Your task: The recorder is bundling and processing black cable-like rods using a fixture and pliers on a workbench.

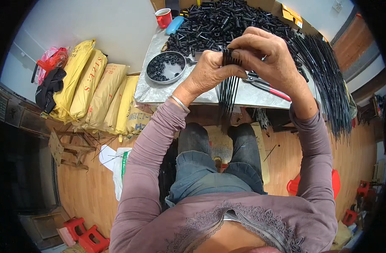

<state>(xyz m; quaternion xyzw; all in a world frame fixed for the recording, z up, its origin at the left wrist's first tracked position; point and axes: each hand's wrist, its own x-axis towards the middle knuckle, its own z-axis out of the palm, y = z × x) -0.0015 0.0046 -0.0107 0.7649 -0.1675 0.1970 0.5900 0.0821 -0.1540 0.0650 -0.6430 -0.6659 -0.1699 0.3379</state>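
My left hand (212, 72) is closed around a bunch of thin black rods (229, 92), which hang below it over the table's front edge. Their upper ends stick up in a row between my two hands. At that top end my right hand (262, 52) has its fingers bent and pinched against the rods; whether it also holds a small part is hidden. Beneath my right hand lie pliers with red handles (274, 90). Left of my hands sits a round metal pan (159, 81) with small black rings (160, 66) in it.
A large heap of black tubular parts (226, 19) covers the back of the table (148, 93). Long black rods (328, 84) overhang its right side. A red mug (163, 19) and blue case (174, 25) stand back left. Yellow sacks (93, 84) lean against the left wall.
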